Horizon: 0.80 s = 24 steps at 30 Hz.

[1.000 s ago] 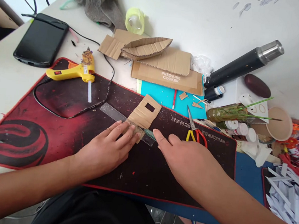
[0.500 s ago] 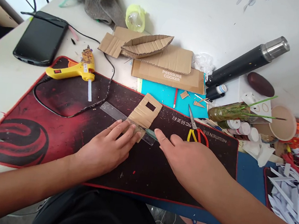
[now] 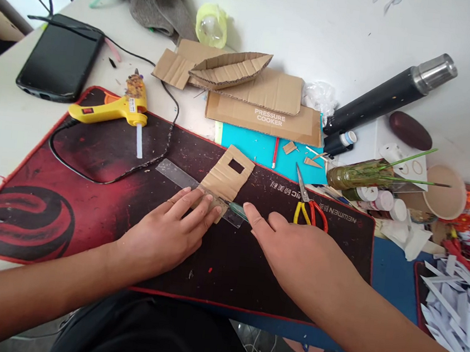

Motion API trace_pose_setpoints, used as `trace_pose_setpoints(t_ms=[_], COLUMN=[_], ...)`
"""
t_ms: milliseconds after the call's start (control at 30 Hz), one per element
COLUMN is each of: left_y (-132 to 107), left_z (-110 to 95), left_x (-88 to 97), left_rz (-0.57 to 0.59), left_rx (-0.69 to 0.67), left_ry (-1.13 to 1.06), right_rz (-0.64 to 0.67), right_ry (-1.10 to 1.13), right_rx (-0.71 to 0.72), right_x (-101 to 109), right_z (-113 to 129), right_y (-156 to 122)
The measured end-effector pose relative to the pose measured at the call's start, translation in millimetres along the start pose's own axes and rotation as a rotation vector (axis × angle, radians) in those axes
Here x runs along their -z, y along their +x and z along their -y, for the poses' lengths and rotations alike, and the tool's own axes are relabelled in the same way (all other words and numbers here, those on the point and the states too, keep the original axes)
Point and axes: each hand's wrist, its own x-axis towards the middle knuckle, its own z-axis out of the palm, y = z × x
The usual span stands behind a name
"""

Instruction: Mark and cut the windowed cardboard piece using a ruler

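Note:
My left hand [image 3: 170, 231] lies flat, fingers stretched out, and presses a clear plastic ruler [image 3: 174, 173] onto the near edge of a small cardboard piece [image 3: 227, 176] with a square window cut in it. My right hand [image 3: 294, 249] is just right of it, fingers drawn together on a thin green tool [image 3: 237, 210] whose tip rests at the ruler's edge; I cannot make out what kind of tool it is. Everything sits on a red and black desk mat [image 3: 91, 183].
Scissors with red and yellow handles [image 3: 308, 206] lie right of my hand. A yellow glue gun [image 3: 111, 110] with its cord is at the mat's far left. Behind are cardboard sheets [image 3: 267, 109], a cardboard boat [image 3: 229, 69], a black flask [image 3: 390, 94], a tablet [image 3: 60, 57] and paper strips [image 3: 456, 306].
Both hands stay where they were on the ruler and cardboard. Only the view has shifted slightly.

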Motion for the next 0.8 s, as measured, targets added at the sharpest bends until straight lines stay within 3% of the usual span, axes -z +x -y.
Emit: trace_pose_setpoints(t_ms=[233, 467, 800], left_y=[-0.1, -2.1, -2.0], left_z=[-1.1, -1.2, -1.0], left_x=[-1.0, -3.6, -3.9], left_rz=[-0.002, 0.014, 0.0], left_rx=[-0.003, 0.002, -0.004], left_ry=[-0.01, -0.018, -0.014], right_rz=[0.003, -0.154, -0.142], right_ry=[-0.002, 0.034, 0.078], right_rx=[-0.014, 0.049, 0.017], right_x=[0.1, -15.8, -20.9], right_z=[1.3, -13.1, -11.8], right_y=[1.5, 2.7, 1.4])
